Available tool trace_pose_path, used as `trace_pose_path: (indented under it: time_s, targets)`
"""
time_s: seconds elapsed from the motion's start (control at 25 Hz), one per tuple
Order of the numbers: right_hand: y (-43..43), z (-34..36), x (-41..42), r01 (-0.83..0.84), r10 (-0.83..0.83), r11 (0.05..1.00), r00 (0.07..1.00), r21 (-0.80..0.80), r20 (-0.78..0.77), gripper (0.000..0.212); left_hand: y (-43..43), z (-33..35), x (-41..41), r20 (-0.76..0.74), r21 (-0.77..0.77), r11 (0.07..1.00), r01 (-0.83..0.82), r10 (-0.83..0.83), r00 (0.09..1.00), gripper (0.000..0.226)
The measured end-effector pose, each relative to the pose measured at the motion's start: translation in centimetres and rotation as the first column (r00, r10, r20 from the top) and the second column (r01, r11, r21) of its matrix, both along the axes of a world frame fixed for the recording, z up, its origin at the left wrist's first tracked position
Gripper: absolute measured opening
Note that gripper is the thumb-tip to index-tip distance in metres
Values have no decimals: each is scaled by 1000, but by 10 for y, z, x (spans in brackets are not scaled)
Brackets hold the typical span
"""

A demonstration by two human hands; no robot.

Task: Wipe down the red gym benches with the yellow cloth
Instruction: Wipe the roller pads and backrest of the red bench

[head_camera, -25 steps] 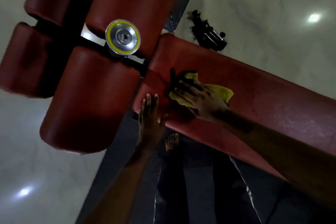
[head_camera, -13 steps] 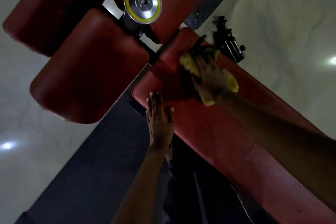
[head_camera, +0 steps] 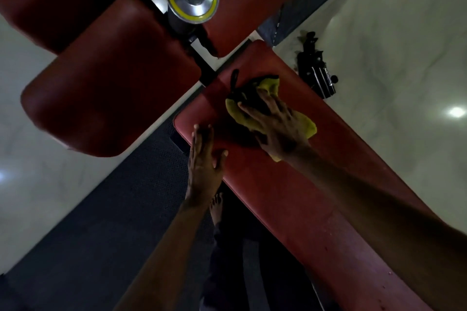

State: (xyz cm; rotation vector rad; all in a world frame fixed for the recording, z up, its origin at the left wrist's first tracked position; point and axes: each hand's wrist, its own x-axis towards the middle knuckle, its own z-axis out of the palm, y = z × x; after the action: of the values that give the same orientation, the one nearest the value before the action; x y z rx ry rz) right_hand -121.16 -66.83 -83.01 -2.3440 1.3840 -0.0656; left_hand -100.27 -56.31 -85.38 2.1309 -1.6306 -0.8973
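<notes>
Dim, soft; glare spots on floor (head_camera: pixel 456 111); edges seemingly warped.

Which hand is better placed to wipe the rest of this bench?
Likely the right hand: it presses the yellow cloth on the red bench. Left hand rests flat at its edge, empty.

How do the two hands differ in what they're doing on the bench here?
The right hand presses the yellow cloth; the left hand touches bare pad. The right hand's fingers are spread; the left hand's lie together, straight. Both rest on the red bench.
</notes>
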Motion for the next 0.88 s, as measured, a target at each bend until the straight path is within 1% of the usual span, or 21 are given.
trace_pose_path:
  time_s: [0.04,0.08,0.12,0.16,0.24,0.28,0.32,0.36,0.4,0.44,0.48,0.52,0.56,0.64,0.68,0.72,0.76,0.8,0.84,0.88]
  targets:
    - [-15,-4,-1,-20,20,1000,1000,-18,-7,78,0,1,0,39,16,1000,-15,14,999,78]
    - [-31,-8,-2,1,-2,1000,1000,-31,-15,76,0,2,0,69,36,999,-33,30,997,81]
    - [-48,-10,-1,70,-71,996,997,-49,-24,72,0,4,0,75,52,998,-48,44,996,84]
    - [-65,-12,2,184,-186,981,982,-63,-18,69,-1,6,2,65,54,997,-53,50,997,87]
    - [-97,-14,16,443,-443,895,896,-50,26,65,-3,9,7,20,36,998,-49,48,999,92]
    - [-107,-11,25,521,-521,852,853,-48,23,64,-3,10,9,-5,33,998,-49,49,999,93]
    - [-110,-7,36,537,-537,843,843,-35,-1,63,-4,11,10,-26,36,998,-50,51,998,93]
    - [-106,-1,47,474,-474,880,880,2,-29,61,-4,12,10,-41,34,998,-52,53,998,94]
    - [-96,6,56,335,-333,940,942,58,-41,59,-4,12,10,-48,25,998,-53,54,997,93]
    - [-81,10,62,159,-160,985,987,69,13,58,-3,11,9,-53,13,998,-54,55,997,93]
    - [-65,13,66,14,-16,999,996,31,86,60,-3,9,9,-51,8,998,-56,56,997,93]
    - [-55,14,66,-82,82,997,991,-4,110,63,-3,8,8,-43,14,998,-57,58,997,93]
    - [-56,10,63,-133,134,991,988,-18,80,64,-3,6,8,-29,26,998,-55,55,998,93]
    - [-78,1,51,-137,138,988,990,-67,8,64,-2,5,10,-4,45,998,-38,38,999,93]
    - [-90,0,45,-80,79,993,997,-82,-16,64,-1,5,10,1,59,998,-29,29,1000,94]
    - [-103,-2,38,37,-40,995,998,-89,-38,63,-2,5,10,0,81,996,-28,28,1000,94]
    - [-115,-5,29,181,-185,980,981,-80,-53,61,-2,6,10,-3,102,994,-34,34,999,94]
    - [-125,-7,19,341,-342,939,939,-39,-43,60,-2,6,9,-10,111,993,-37,38,999,94]
    - [-135,-8,12,479,-478,878,878,19,-14,59,-2,6,8,-20,109,993,-37,40,999,93]
    - [-141,-9,9,562,-564,825,826,63,7,59,-2,7,7,-34,106,994,-40,44,998,93]
